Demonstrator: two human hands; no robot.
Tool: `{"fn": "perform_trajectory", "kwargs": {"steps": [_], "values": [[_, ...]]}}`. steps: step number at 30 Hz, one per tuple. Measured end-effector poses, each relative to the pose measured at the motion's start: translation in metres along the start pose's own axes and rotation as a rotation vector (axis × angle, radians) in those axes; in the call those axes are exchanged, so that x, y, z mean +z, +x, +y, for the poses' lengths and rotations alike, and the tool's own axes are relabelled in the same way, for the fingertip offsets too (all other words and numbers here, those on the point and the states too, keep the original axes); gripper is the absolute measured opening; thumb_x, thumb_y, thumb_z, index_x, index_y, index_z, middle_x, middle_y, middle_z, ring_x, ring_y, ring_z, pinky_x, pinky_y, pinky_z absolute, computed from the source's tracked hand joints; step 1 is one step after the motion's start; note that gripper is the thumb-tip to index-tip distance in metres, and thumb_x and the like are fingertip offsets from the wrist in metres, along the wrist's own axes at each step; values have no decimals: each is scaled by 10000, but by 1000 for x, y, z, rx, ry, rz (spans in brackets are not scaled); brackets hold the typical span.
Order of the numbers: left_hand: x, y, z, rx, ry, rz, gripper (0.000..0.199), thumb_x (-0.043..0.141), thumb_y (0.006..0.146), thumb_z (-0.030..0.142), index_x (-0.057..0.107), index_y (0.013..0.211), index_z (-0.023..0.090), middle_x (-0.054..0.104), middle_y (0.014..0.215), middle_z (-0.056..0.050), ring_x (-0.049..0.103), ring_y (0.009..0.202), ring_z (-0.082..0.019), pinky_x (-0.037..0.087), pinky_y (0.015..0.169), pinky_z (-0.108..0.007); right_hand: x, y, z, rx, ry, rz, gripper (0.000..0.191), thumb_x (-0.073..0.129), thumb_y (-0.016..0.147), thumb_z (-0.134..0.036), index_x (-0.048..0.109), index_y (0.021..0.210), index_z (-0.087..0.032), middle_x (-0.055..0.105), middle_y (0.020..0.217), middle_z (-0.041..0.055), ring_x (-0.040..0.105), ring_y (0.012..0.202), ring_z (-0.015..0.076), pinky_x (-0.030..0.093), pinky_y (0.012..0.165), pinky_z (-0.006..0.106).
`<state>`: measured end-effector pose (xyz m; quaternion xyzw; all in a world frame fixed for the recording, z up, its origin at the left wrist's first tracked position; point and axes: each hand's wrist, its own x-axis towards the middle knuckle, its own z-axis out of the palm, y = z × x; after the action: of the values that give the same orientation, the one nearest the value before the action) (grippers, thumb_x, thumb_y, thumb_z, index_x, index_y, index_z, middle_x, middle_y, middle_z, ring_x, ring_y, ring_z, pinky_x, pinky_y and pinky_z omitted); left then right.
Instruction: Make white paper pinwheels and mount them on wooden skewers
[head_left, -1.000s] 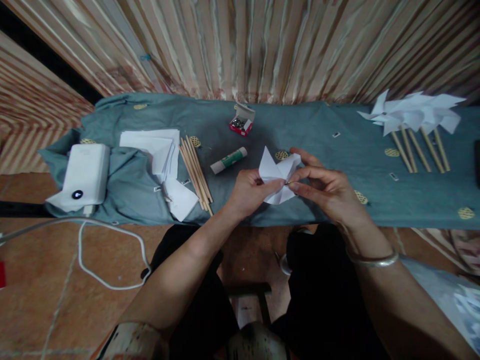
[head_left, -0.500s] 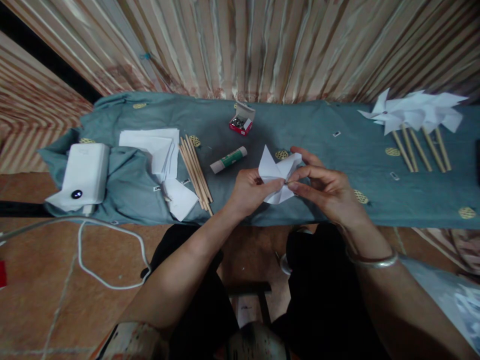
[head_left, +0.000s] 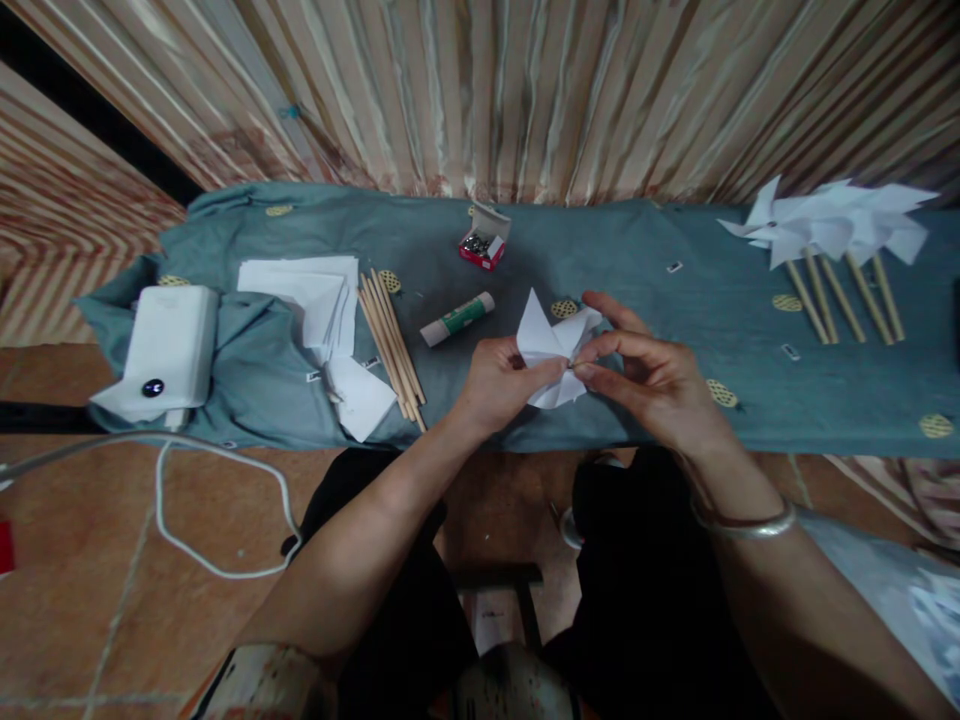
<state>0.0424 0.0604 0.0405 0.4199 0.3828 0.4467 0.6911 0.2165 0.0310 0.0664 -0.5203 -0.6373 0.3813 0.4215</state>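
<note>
In front of me, above the table's near edge, is a white paper pinwheel with folded, pointed blades. My left hand grips it from the left, thumb pressed over the paper near its middle and the other fingers behind. From the right, my right hand pinches with thumb and forefinger at the pinwheel's centre, on a small dark piece that looks like a thumbtack. The fingertips mostly hide it. Beyond my hands stands an open red box of thumbtacks. A glue stick lies to the left.
Wooden sticks and white paper sheets lie left on the green cloth. A white power bank with a cable sits at the far left. Several pinwheels on sticks lie at the right. A pleated curtain hangs behind.
Almost nothing differs. The right fingers have shifted very slightly at the pinwheel's centre; both hands stay in place.
</note>
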Motion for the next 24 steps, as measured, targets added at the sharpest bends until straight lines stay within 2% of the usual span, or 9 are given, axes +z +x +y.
{"fn": "perform_trajectory", "kwargs": {"steps": [7,16,24], "values": [[1,0,1,21,-10,18,248,840,549,291,725,695,128,711,658,-2,625,598,-125,506,609,-245,1,0,0,2,-19,-10,96,764,777,-365,702,789,-293,521,1479,-38,381,1440,294,212,1218,526],[2,-2,7,14,-25,-57,432,905,484,431,722,728,127,710,672,-5,616,601,-117,508,622,-245,5,0,1,80,76,-4,114,772,757,-349,697,775,-264,481,1514,-6,356,1452,308,186,1213,523],[-1,-1,5,6,-10,-58,445,896,508,466,708,723,124,692,654,-2,595,581,-108,483,588,-232,10,0,4,141,189,8,161,780,741,-407,709,764,-264,492,1508,6,331,1466,304,200,1211,494]]}}
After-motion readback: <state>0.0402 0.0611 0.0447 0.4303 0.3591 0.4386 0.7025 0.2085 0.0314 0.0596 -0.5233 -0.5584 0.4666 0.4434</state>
